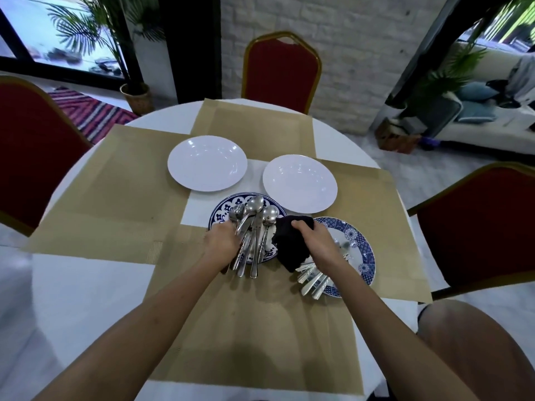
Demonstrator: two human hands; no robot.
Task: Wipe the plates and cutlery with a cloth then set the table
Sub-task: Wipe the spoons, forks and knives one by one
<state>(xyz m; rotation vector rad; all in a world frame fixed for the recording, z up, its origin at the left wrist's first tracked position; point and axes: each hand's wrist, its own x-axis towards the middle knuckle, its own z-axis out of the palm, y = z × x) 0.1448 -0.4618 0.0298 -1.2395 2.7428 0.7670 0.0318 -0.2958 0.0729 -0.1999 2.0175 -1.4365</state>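
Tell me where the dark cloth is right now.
In the head view the dark cloth is just right of centre, gripped by the right hand, between the cutlery bundle in the left hand and the blue geometric plate.

no readable text, labels, brands, numbers or signs anywhere

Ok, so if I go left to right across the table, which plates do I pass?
First the left white plate → blue flowery plate under the spoons → right white plate → blue patterned plate with cutlery on it.
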